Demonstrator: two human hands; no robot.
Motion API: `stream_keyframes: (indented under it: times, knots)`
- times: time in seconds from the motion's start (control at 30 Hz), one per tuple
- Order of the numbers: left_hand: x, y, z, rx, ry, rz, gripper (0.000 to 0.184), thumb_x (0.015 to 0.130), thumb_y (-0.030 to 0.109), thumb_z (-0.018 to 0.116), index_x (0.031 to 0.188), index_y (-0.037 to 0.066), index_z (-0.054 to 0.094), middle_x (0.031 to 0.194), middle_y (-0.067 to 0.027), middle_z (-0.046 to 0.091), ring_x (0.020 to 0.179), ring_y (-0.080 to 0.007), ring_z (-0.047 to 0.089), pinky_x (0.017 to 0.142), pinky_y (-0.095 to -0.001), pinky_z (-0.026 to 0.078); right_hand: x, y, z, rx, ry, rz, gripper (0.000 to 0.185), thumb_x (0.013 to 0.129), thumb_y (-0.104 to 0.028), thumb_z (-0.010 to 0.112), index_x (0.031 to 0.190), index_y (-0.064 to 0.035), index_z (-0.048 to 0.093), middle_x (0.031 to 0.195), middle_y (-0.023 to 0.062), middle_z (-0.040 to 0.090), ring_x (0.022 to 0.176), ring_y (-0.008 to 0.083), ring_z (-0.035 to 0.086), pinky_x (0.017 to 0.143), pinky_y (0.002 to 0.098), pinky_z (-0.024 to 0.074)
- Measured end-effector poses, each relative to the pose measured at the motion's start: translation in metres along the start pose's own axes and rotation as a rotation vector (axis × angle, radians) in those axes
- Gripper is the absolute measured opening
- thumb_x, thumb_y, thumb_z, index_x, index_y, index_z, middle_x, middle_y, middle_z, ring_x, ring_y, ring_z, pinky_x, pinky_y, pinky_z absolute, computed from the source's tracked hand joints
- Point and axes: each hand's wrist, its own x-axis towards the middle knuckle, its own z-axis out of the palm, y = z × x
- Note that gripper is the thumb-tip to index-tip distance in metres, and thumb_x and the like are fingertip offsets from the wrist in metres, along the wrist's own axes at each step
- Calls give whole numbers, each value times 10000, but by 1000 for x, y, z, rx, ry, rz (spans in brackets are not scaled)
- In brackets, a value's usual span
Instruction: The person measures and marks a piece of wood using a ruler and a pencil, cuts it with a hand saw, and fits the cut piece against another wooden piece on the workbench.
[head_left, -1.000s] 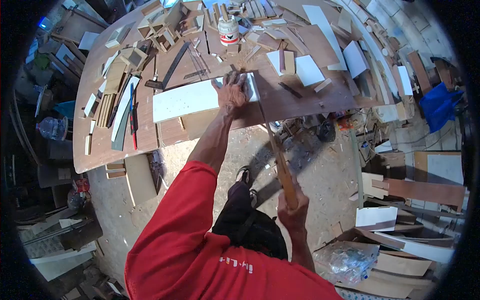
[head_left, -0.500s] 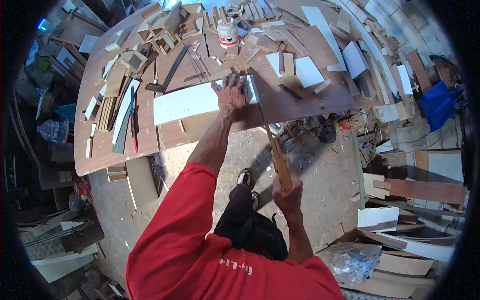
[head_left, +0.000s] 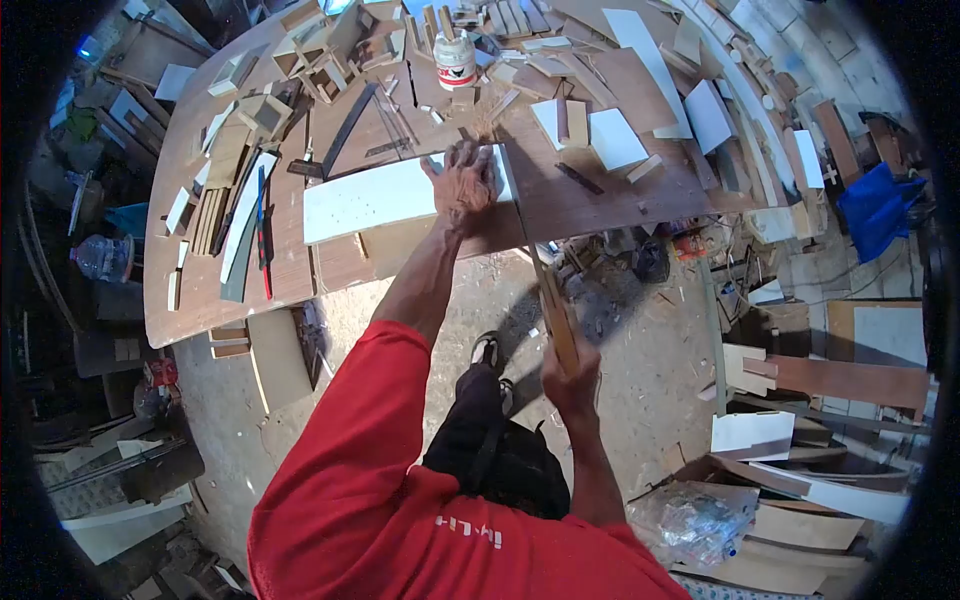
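A long white board lies across the front edge of the brown worktable. My left hand rests on its right part, fingers spread and pressing flat. Below and to the right, my right hand is closed round the wooden handle of a saw. The narrow blade runs up from the handle to the right end of the white board, beside my left hand. Sawdust lies just behind the board.
A white tub stands at the back of the table. White offcuts lie to the right, a black square behind the board, and a red and blue strip at the left. Wood pieces and a plastic bag lie at lower right.
My right hand with the saw has moved up toward the table since the earliest frame, and only slightly since the middle one. My left hand stays on the board.
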Motion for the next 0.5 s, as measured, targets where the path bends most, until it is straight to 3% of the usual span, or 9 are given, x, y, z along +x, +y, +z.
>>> stream_keyframes:
  times: [0.03,0.1,0.17,0.23,0.3,0.33,0.37,0.43,0.5]
  knots:
    - [-4,-1,-2,0,-45,-8,500,868,369,494,1367,333,493,1483,-18,412,1383,-278,345,1085,-683,68,8,-3,4,-43,-123,187,456,819,23,500,1274,48,529,1039,229,667,935,253,683,777,325,520]
    - [-5,-1,-2,-2,-95,-9,515,859,361,506,1373,336,487,1484,-23,412,1380,-282,349,1079,-688,63,-14,-10,-7,-36,-151,193,414,820,19,502,1228,55,556,972,220,672,860,248,684,733,326,519]
    - [0,0,-3,-11,-55,-12,549,835,355,533,1381,351,473,1491,-19,402,1383,-283,342,1075,-694,61,-45,-8,-12,118,163,-173,282,820,-7,529,1083,69,601,720,168,623,621,235,619,576,365,472]
    - [0,-4,3,6,-48,-9,560,825,362,542,1380,361,470,1497,-11,394,1387,-280,337,1075,-694,65,-50,-1,-11,141,173,-124,275,821,-1,536,1079,69,600,720,167,626,630,238,625,582,364,480]
    - [0,0,2,17,-36,11,571,815,368,552,1380,371,468,1502,-4,385,1390,-276,331,1076,-693,70,-15,10,-7,-127,-72,44,395,816,30,521,1208,58,562,988,225,673,904,248,684,759,320,521]
    - [-3,1,-2,-4,-70,-5,569,816,377,551,1380,363,471,1502,-5,386,1390,-276,331,1075,-696,73,4,3,-6,-130,-221,272,496,819,36,515,1315,42,498,1122,239,648,1012,263,667,822,314,511]
    - [1,1,-8,-19,-94,-20,567,818,386,551,1379,354,474,1502,-7,386,1389,-276,332,1074,-698,76,2,1,-6,-126,-214,265,496,819,36,515,1315,42,498,1122,239,648,1012,263,667,822,314,511]
    - [-7,-2,1,4,-110,-12,547,832,417,541,1371,337,490,1494,-9,397,1387,-278,334,1071,-703,83,-34,2,-11,60,60,-141,470,822,17,521,1292,36,522,1029,218,678,881,277,694,724,341,524]
    - [2,-3,2,10,-53,7,531,851,430,523,1371,327,493,1493,-9,396,1390,-272,325,1077,-696,90,-44,-3,-16,40,109,-260,477,821,16,519,1298,33,518,994,214,686,832,290,699,690,365,522]
